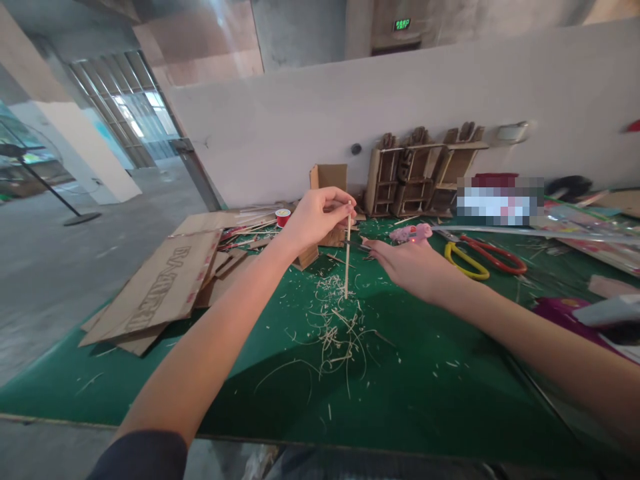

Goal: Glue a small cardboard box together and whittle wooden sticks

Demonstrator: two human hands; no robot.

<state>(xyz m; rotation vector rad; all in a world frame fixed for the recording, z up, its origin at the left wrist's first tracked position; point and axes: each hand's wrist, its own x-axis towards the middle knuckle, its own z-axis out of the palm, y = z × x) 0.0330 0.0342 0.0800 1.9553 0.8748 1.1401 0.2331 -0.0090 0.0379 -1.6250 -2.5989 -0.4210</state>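
Observation:
My left hand (320, 217) is closed on the top of a thin wooden stick (347, 263), holding it upright with its lower end over the green mat (425, 393). My right hand (407, 263) reaches in from the right, fingers pinched near the stick's upper part; a small dark blade-like tip shows between the fingers and the stick, too small to name. A pile of pale wood shavings (337, 327) lies on the mat right under the stick.
Flat cardboard sheets (160, 287) lie at the left. A red tape roll (283, 217), a small cardboard box (329, 177), cardboard models (415, 173) stand by the wall. A pink glue gun (413, 232) and yellow-and-red scissors (480, 257) lie at the right.

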